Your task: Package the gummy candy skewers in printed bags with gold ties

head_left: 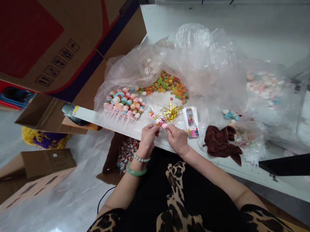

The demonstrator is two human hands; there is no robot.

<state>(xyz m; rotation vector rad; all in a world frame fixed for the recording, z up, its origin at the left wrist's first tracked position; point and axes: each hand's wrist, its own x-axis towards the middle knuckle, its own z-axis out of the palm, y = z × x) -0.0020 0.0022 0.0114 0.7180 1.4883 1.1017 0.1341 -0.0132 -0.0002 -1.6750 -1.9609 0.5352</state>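
At the front edge of the white table, my left hand (149,134) and my right hand (178,139) meet in front of me, fingers pinched. Between them is a small wrapped candy (161,123), pink with a colourful printed wrapper; its exact shape is partly covered by my fingertips. Just beyond lies a loose bunch of gold twist ties (170,112). A stack of small printed bags (191,121) is to the right of the ties. On the left, many pastel candy skewers (126,102) lie with their white sticks pointing toward me.
Ring gummies (169,84) are spread behind on clear plastic sheeting (212,63). Bagged marshmallows (265,87) and a brown cloth (219,142) lie rightward. A large cardboard box (84,32) looms at the upper left. Below the table edge, an open box holds wrapped candies (128,154).
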